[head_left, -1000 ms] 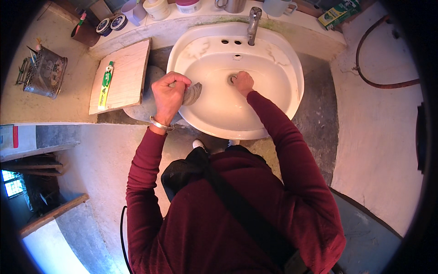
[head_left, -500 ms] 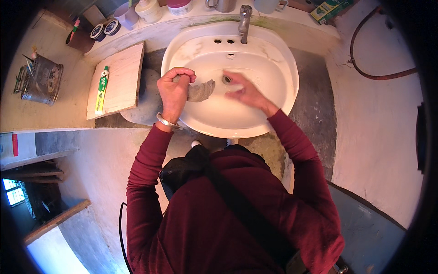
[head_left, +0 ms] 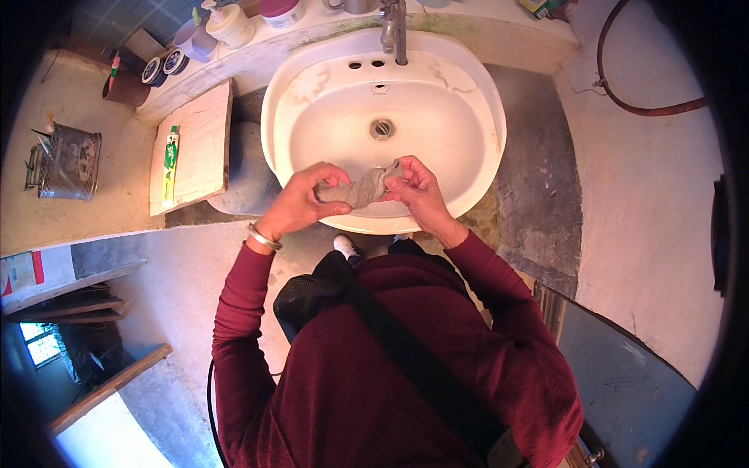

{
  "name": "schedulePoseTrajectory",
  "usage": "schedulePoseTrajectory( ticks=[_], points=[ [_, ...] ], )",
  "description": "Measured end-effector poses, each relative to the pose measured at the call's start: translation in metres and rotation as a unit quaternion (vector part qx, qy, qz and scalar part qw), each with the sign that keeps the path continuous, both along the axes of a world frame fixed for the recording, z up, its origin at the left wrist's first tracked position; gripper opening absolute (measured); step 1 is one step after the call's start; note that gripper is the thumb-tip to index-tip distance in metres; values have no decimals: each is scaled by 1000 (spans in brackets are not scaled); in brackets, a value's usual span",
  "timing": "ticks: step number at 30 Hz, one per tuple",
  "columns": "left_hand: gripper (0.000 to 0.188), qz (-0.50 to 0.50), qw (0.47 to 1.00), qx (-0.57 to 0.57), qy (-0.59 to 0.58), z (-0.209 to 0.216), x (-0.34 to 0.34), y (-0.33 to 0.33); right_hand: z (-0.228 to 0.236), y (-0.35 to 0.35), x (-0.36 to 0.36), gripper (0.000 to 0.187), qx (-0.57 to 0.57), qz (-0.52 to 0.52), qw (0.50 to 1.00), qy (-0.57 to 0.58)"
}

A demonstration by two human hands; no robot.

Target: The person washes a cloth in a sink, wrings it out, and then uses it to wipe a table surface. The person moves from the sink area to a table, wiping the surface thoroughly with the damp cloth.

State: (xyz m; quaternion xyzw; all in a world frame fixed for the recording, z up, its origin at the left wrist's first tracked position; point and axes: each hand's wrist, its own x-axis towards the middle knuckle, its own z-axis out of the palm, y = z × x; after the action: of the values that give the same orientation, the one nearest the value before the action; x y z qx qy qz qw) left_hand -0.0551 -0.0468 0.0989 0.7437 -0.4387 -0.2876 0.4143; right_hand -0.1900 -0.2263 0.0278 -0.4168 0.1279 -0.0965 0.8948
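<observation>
A crumpled, slightly twisted grey-brown cloth is stretched between my two hands over the front part of a white washbasin. My left hand, with a silver bangle at the wrist, curls its fingers and thumb around the cloth's left end. At the other end, my right hand pinches the fabric between thumb and fingers. Behind the cloth, the basin's drain is uncovered. A metal tap stands at the basin's back edge.
To the left, a green and yellow toothpaste tube lies on a pale board. Beyond it are a metal basket and a brown cup. A pump bottle and tubs line the back ledge. A hose hangs on the right wall.
My right hand, apart from the cloth before, has taken hold of its right end. Both hands are now lower, near the basin's front rim, and the view has shifted.
</observation>
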Motion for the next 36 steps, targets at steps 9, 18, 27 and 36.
schedulePoseTrajectory(
  ticks=[9,18,27,36],
  points=[
    [40,75,941,54,326,-17,-25,-10,-4,-22,2,50,-84,40,995,-20],
    [50,87,996,16,18,-21,-42,-13,15,11,5,65,-60,-11,998,-27],
    [42,142,969,4,203,20,-44,57,24,71,-1,69,25,24,997,-70],
    [30,236,971,-36,12,18,-60,215,43,228,6,39,-31,159,986,-48]
  ],
)
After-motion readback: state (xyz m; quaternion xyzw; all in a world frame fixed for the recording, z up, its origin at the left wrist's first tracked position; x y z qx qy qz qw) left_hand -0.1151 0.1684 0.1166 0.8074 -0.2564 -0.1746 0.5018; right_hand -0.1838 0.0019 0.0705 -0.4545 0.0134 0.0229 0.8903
